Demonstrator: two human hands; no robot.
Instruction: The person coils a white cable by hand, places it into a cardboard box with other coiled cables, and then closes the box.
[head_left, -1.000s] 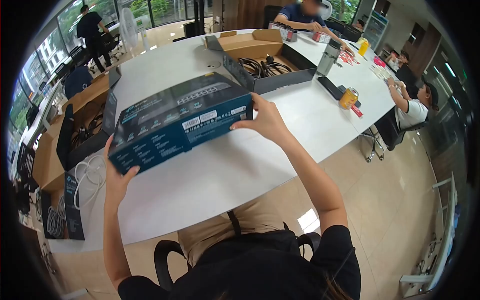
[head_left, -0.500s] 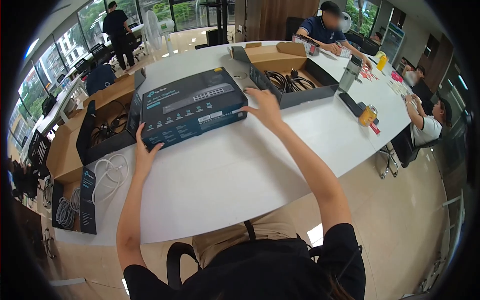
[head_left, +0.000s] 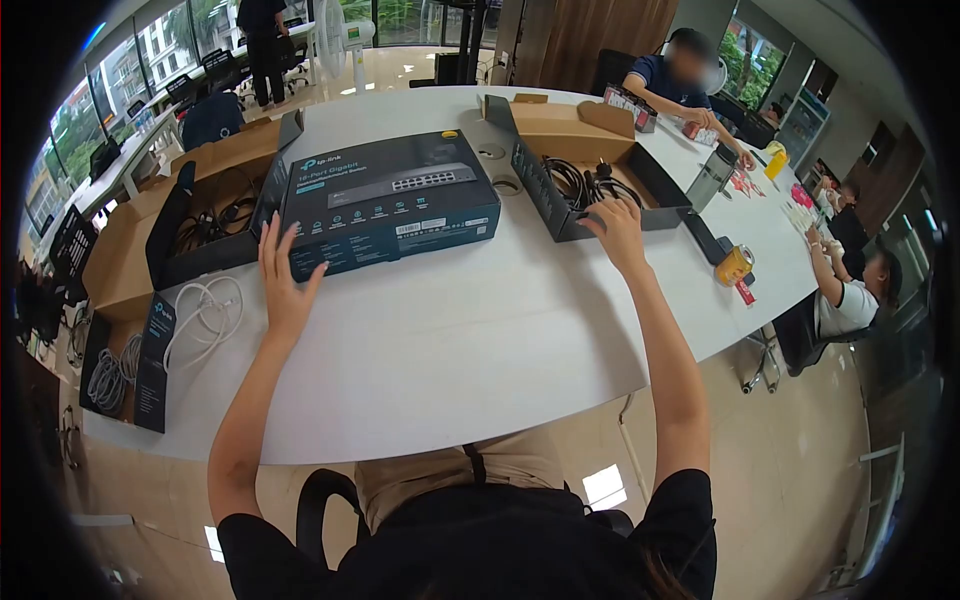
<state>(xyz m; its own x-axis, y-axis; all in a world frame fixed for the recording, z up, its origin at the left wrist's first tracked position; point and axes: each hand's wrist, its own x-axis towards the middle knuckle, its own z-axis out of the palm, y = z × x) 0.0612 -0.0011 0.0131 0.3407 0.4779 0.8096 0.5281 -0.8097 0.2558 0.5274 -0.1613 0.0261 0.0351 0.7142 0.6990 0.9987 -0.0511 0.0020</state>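
Note:
A closed tp-link network switch box [head_left: 400,205] lies flat in front of me, its label reading 16-Port Gigabit. My left hand [head_left: 285,290] is at its front left corner, fingers spread and thumb out. Farther right stands an open box [head_left: 560,222] with its cardboard lid raised and coiled black cables [head_left: 575,180] inside. Over the front wall of that box my right hand [head_left: 620,235] has its fingers curled, with the thumb on the outer side.
Another open box [head_left: 155,235] with black cables stands at left. Nearer are a white cable [head_left: 205,320] and a small box [head_left: 155,370] with grey cables. At right are a bottle [head_left: 712,178], a yellow can [head_left: 735,265] and people seated around the table [head_left: 450,360].
My right hand has left the switch box and moved right to the open cable box. My left hand has loosened from the switch box corner, its fingers now spread. The view has shifted slightly.

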